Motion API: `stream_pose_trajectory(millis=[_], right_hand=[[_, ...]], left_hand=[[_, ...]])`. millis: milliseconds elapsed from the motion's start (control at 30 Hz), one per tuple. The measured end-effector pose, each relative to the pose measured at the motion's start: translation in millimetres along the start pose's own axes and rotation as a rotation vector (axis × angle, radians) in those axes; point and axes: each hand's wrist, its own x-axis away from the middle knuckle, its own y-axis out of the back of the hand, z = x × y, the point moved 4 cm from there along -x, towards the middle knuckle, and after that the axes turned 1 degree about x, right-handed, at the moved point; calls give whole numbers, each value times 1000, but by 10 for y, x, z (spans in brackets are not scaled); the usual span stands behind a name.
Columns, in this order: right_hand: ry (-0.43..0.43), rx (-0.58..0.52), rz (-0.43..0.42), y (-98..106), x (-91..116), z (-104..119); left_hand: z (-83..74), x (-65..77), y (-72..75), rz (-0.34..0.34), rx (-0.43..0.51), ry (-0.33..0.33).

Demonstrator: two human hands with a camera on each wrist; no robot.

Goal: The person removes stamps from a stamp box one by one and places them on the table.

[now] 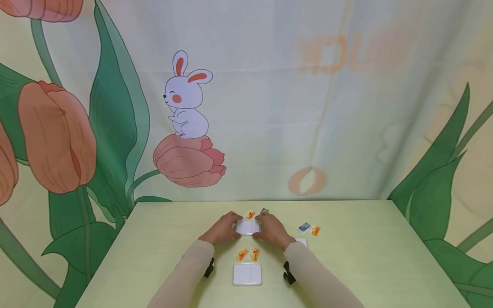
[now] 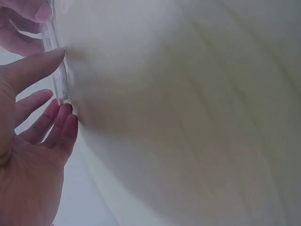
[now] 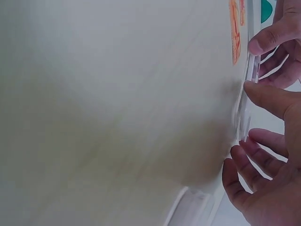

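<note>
Both hands hold a flat white case (image 1: 248, 227) with clear edges between them, at the back middle of the table. My left hand (image 1: 223, 228) grips its left end, thumb on the near side and fingers around the far side. The right hand (image 1: 272, 229) does the same at the right end. In the left wrist view, fingertips (image 2: 66, 106) sit against the clear edge. An orange packet (image 1: 250, 214) lies just beyond the case, and a greyish one (image 1: 264, 211) is partly hidden behind the right hand.
Nearer me lies a second white case (image 1: 247, 274), with two orange packets (image 1: 242, 254) just behind it. Right of the right hand are a blue packet (image 1: 304, 227) and an orange packet (image 1: 316, 231). A third white case (image 1: 302, 242) is partly covered by the right wrist. A printed cloth hangs behind.
</note>
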Motion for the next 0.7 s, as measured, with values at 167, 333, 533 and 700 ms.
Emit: stream_pose_trajectory(millis=[167,333,533,700], right_hand=[[-2,-30,9,24,11,-2],[-6,-28,13,19,9,-11],[3,-8,16,30,36,3],[21,10,6,38,57,17]], left_hand=[[1,0,-2,7,4,16],[19,-8,-8,8,-4,-1],[48,-2,-25,2,-39,-19],[56,7,-34,9,-47,3]])
